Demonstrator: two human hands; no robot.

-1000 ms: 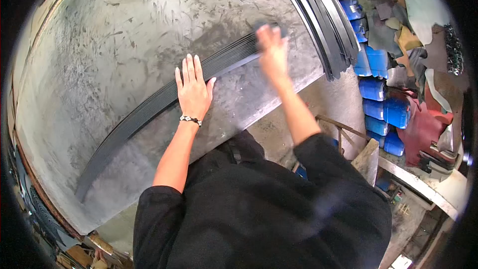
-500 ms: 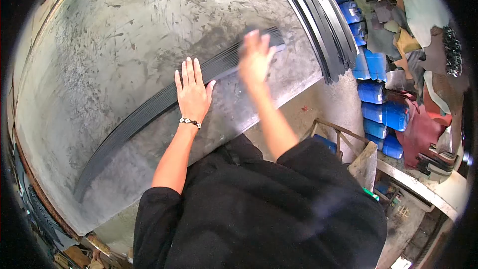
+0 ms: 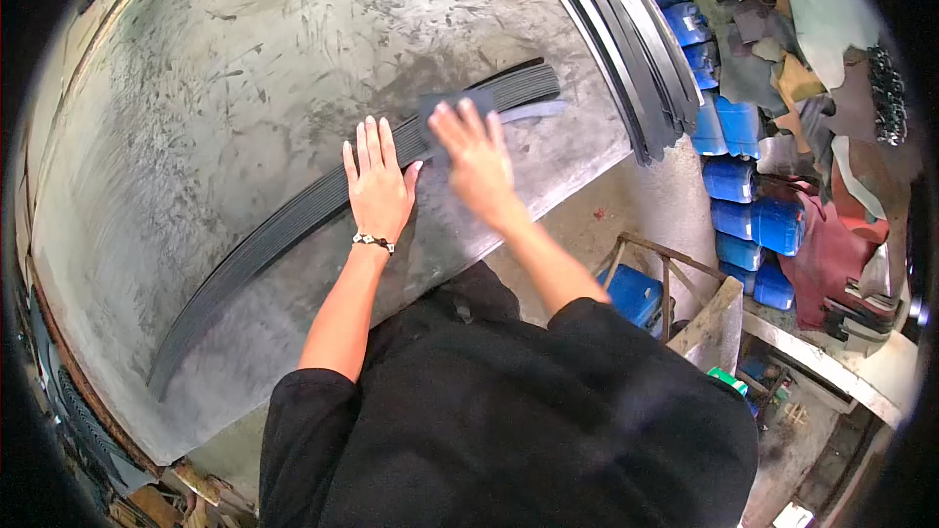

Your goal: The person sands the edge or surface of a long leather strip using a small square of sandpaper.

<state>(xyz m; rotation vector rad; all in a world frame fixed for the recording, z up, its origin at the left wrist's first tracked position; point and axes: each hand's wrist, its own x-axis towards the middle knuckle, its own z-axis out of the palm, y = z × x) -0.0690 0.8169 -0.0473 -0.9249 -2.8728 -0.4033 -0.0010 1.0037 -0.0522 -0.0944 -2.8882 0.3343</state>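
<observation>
A curved bundle of thin black strips (image 3: 284,220) lies side by side across the grey worktable (image 3: 293,68). My left hand (image 3: 380,186) rests flat on the middle of the bundle, fingers stretched and holding nothing; a beaded bracelet circles the wrist. Farther right, my right hand (image 3: 476,161) presses a dark square pad (image 3: 428,104) onto the strips. Its fingers are blurred and lie over the pad, hiding part of it. Beyond that hand, the right ends of the strips show, with a pale grey band (image 3: 538,110) along the near side.
More long black strips (image 3: 626,49) hang over the table's right edge. Blue plastic containers (image 3: 729,179) stand in a row beyond, beside a pile of leather scraps (image 3: 822,205). A metal frame (image 3: 675,264) stands near my right elbow.
My right hand has slid left along the bundle with the dark pad, from near the strips' right end towards my left hand. My left hand has stayed in place.
</observation>
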